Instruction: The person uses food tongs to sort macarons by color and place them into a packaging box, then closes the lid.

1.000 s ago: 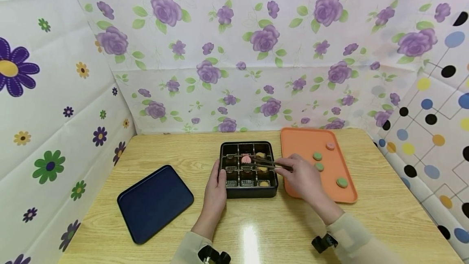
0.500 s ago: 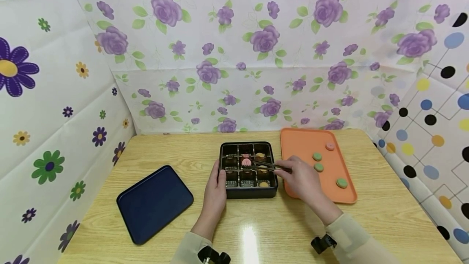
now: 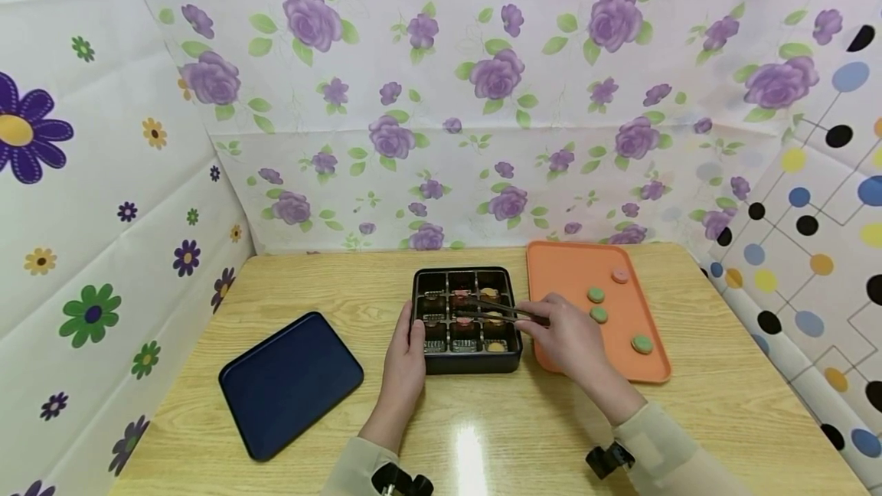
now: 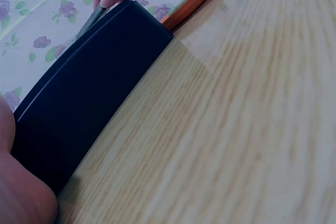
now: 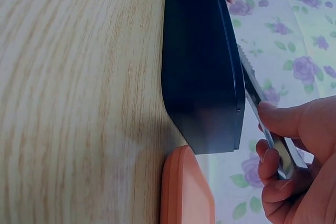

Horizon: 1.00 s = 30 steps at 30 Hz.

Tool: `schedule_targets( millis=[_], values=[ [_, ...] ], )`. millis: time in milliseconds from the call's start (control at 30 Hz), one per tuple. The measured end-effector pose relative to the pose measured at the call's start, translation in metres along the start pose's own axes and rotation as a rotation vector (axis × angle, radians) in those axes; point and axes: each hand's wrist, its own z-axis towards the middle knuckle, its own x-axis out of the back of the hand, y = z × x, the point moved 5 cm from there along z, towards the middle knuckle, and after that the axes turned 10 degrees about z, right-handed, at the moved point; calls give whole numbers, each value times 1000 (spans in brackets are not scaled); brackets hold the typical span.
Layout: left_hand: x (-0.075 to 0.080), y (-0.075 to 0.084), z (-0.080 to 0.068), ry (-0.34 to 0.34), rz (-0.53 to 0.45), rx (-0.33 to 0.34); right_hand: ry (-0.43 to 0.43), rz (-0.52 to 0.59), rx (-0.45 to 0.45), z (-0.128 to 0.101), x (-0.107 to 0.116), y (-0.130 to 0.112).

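Note:
A black box (image 3: 472, 363) divided into small clear-lined compartments stands on the table, and my left hand (image 3: 404, 364) holds its left side with the thumb at the rim. Metal tongs (image 5: 252, 85) with toothed edges are gripped by my right hand (image 3: 568, 335), which is over the box's right edge. Their tips reach into the centre compartment, overlapping a pink macaron (image 3: 465, 321) there. Behind it, another pink macaron (image 3: 461, 293) sits in the back middle compartment. Yellow macarons, such as the front one (image 3: 496, 346), fill the right column.
An orange tray (image 3: 561, 262) right of the box bears several green macarons, one of them (image 3: 642, 344) near the front, and a pink macaron (image 3: 620, 275). At left lies a dark blue tray-like lid (image 3: 292, 385). Patterned cloth (image 3: 441, 98) walls the table's back and sides.
The tongs have lowered the pink macaron into the centre compartment, and their arms are now spread wider apart. The left hand and the box have stayed in place.

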Motion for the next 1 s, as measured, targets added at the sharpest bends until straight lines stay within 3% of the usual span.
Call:
schedule_targets(
  millis=[633,1000],
  values=[
    [0,2,0,6,10,0,76,-2,1,-6,38,20],
    [0,2,0,5,-5,-2,72,45,8,-14,64,41]
  ],
)
